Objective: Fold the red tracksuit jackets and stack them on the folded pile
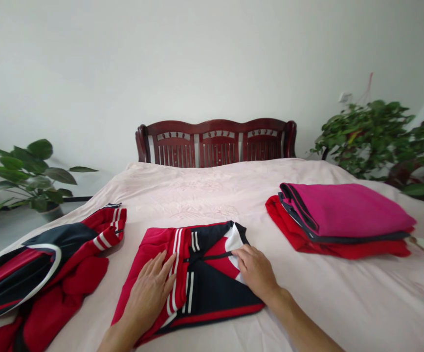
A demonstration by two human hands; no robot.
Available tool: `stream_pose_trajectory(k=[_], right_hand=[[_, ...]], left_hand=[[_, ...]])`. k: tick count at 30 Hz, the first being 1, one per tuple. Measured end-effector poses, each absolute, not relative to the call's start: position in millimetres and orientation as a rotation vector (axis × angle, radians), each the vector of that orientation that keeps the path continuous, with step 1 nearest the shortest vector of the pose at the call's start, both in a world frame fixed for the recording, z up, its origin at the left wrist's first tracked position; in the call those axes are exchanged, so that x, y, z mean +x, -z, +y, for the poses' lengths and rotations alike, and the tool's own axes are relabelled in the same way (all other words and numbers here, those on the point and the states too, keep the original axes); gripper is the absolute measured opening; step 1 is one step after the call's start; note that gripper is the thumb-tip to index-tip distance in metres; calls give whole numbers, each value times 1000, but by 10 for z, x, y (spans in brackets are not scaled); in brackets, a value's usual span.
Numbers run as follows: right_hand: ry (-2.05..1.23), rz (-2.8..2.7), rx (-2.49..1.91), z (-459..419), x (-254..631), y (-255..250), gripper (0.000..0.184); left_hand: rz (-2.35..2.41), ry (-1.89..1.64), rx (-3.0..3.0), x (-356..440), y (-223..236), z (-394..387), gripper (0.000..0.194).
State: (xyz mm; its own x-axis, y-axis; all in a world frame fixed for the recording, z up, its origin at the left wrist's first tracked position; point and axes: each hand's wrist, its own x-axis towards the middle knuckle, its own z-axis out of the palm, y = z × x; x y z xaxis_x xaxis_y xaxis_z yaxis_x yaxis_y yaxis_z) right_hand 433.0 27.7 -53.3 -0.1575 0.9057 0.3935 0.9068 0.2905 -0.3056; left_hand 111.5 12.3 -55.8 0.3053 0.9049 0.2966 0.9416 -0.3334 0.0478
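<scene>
Fingers (159, 266) of the L hand (147, 293) are spread apart & lie flat on the garment, no grip; the R hand (256, 271) has its fingers together, tips at the fabric by the zip, can't tell if they're pinching it. Biggest first: pale pink bed cover (200, 195) fills most of the view, w/ dark red wooden headboard (215, 146) at 12 o'clock against a white wall (212, 58). Leafy potted plant (366, 137) at 2 o'clock, another potted plant (24, 171) at 10 o'clock, both off the bed. On the bed at 3 o'clock, a folded magenta garment (344, 210) sits on a folded red garment (336, 249). At 8 o'clock, a rumpled red & black track jacket (50, 274) lies loose. At 6 o'clock, under both hands, a part-folded red & black track jacket (204, 288) w/ white stripes (175, 274) on its sleeve. Black zip (208, 257) runs across it, just beside a white panel (234, 239).
</scene>
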Motion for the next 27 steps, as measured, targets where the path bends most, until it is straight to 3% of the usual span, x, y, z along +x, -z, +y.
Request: stream_pose_trajectory(k=[27], right_hand=[[11,-2063,-1606,276,4347,566,32]], left_hand=[[-1641,410,-2383,1095,590,128,49]])
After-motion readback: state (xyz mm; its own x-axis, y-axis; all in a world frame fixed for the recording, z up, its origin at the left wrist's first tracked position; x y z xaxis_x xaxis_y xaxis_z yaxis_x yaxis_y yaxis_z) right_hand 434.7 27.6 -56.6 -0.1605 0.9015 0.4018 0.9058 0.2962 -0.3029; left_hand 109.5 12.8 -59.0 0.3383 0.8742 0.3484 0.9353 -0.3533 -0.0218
